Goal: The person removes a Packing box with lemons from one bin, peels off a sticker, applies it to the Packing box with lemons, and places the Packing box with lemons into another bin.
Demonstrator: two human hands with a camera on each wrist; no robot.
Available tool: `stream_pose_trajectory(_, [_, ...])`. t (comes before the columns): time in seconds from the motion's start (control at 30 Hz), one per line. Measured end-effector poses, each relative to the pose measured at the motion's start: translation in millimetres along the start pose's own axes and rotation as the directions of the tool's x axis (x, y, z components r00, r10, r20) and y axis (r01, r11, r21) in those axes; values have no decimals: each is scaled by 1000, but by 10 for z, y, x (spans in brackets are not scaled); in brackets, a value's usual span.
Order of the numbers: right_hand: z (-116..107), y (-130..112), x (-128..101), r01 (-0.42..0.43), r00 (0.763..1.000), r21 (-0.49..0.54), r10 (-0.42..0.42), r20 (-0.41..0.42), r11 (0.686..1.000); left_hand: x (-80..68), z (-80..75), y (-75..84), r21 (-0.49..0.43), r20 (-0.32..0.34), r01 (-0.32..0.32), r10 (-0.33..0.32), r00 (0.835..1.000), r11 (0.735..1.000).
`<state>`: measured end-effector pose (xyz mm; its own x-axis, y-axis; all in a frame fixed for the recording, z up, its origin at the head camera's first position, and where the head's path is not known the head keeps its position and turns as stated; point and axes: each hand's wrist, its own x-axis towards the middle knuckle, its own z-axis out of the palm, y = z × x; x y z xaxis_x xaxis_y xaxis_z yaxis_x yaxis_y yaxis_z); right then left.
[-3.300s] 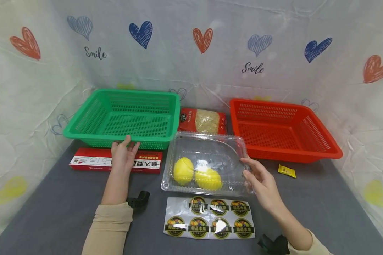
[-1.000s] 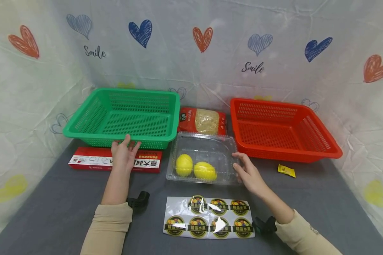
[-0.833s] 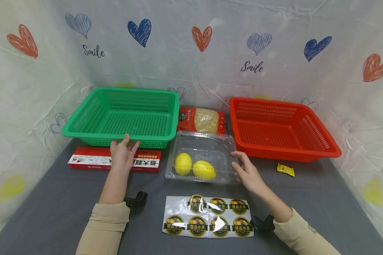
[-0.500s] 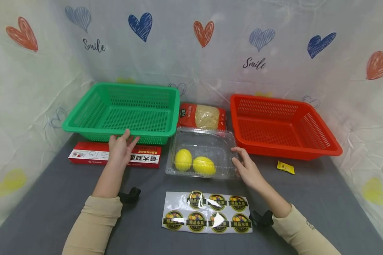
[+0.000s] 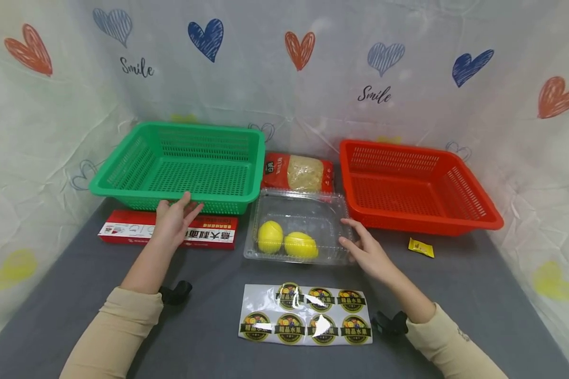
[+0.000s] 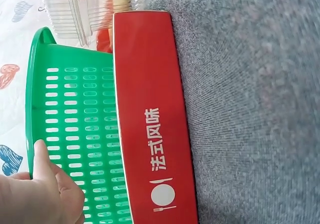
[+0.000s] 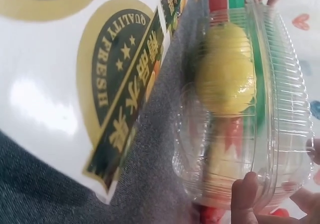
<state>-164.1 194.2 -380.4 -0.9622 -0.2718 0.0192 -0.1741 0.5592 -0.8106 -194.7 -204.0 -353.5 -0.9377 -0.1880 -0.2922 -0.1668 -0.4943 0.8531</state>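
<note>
A clear lidded plastic container (image 5: pixel 296 210) stands at mid-table, two lemons (image 5: pixel 301 245) inside it near its front. My right hand (image 5: pixel 372 258) grips its right edge; in the right wrist view the thumb (image 7: pixel 245 194) presses the lower side and fingers lie at the lid. My left hand (image 5: pixel 173 221) is at the front of the green basket (image 5: pixel 246 202), fingers loosely bent, one fingertip at the rim. Below that hand a red and white pasta box (image 5: pixel 213 234) lies along the basket. In front of the container is a sheet of round fruit stickers (image 5: pixel 305 316).
A red basket (image 5: pixel 422 221) stands at the back right, a small yellow packet (image 5: pixel 421 247) in front of it. Between the baskets lies a red bag of pale food (image 5: pixel 305 172). A white sheet (image 5: pixel 246 84) with hearts hangs behind the grey tablecloth (image 5: pixel 204 347).
The container, nearer and farther right 3.3 seconds ago, has gone back and down with my right hand. In the last half second my left forearm has swung left, its hand shifting slightly left.
</note>
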Motion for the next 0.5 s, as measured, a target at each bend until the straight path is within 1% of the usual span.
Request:
stream_pose_trajectory(0.1, [-18, 3, -28, 10, 1000, -22, -10, 5, 1000, -5, -7, 4, 8, 0, 5, -5, 1000, 1000])
stream_pose_trajectory(0.23, [-50, -4, -85, 16, 1000, -72, -16, -9, 997, -7, -10, 8, 12, -3, 14, -14, 1000, 1000])
stream_pose_trajectory(0.33, [-71, -4, -128, 37, 999, -88, -38, -17, 995, -8, -17, 15, 19, 11, 15, -15, 1000, 1000])
stream_pose_trajectory(0.5, [-109, 10, -182, 86, 996, -70, -87, -16, 994, -10, -52, 21, 39, 24, 12, -13, 1000, 999])
